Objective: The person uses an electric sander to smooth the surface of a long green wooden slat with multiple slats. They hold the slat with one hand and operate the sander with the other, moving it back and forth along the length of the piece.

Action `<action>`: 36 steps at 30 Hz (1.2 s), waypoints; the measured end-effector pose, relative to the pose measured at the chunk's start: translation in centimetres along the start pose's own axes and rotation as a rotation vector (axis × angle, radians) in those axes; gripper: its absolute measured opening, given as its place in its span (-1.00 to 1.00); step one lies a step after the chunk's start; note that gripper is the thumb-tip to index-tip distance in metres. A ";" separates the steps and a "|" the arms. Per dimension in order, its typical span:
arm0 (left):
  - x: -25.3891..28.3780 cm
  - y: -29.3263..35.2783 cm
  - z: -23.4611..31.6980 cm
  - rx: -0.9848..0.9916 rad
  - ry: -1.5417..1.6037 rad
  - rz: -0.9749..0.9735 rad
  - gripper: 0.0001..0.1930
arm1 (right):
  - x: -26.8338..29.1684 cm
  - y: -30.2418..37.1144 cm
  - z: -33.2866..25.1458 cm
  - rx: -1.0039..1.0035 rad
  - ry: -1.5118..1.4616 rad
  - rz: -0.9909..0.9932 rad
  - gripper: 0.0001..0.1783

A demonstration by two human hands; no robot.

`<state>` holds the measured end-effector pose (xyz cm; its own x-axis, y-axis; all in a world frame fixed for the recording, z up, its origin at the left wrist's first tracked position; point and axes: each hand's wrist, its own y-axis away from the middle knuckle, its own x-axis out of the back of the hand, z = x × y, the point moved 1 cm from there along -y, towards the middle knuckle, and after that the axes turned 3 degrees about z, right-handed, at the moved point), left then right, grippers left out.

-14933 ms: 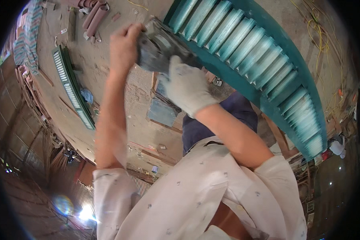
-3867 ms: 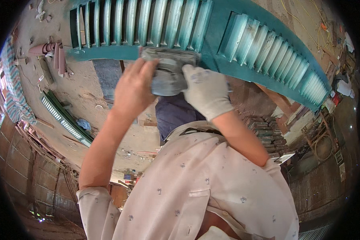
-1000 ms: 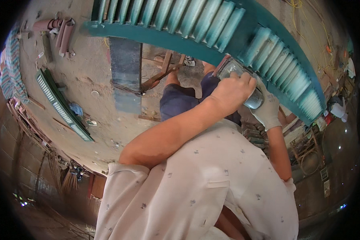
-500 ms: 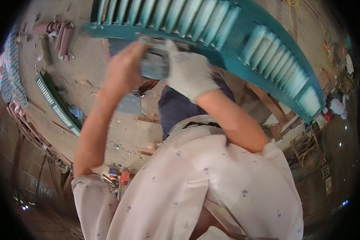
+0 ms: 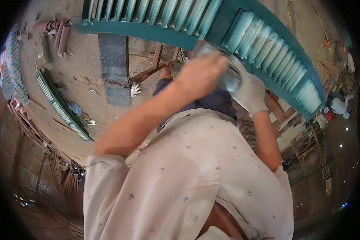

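A long teal louvred shutter (image 5: 212, 24) stretches across the top, bowed by the lens. Several of its slats show whitish, worn patches. Both my hands hold a silver-grey boxy hand sander (image 5: 229, 80), smeared by motion, against the shutter's near rail, just below the middle crosspiece. My bare left hand (image 5: 202, 74) is closed over its left side. On the opposite side, my right hand (image 5: 250, 90) in a whitish glove grips it, with the fingertips partly hidden. A reddish strip shows at the sander's far left edge.
A grey board (image 5: 115, 68) lies below the shutter's left part, near a white glove-like scrap (image 5: 135, 89). Another green louvred shutter (image 5: 62, 106) rests on the floor at left. Pinkish rolls (image 5: 63, 38) lie beyond it. Yellow cord (image 5: 302, 24) trails at far right.
Both hands have carried the sander to the right along the shutter's near rail. My left forearm now reaches across my front, and the grey board has come into fuller view.
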<state>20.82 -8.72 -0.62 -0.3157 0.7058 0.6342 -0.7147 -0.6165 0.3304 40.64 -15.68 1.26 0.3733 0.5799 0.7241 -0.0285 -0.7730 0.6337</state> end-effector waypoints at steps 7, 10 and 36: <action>-4.2 1.9 -3.5 -0.009 -0.118 0.178 0.02 | -1.2 5.2 11.6 0.035 -0.091 0.107 0.07; -4.5 5.1 -11.5 0.069 -0.541 0.135 0.13 | -0.5 5.5 12.4 0.014 -0.060 0.056 0.07; -43.7 40.5 -3.9 1.509 0.641 0.695 -0.60 | -0.9 -3.8 -13.0 0.506 -0.001 0.372 -0.09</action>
<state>3.22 -63.17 -17.69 -0.7145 -0.0140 0.6995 0.6647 -0.3256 0.6724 28.34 -9.92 1.80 0.4236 0.2482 0.8712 0.2858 -0.9492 0.1315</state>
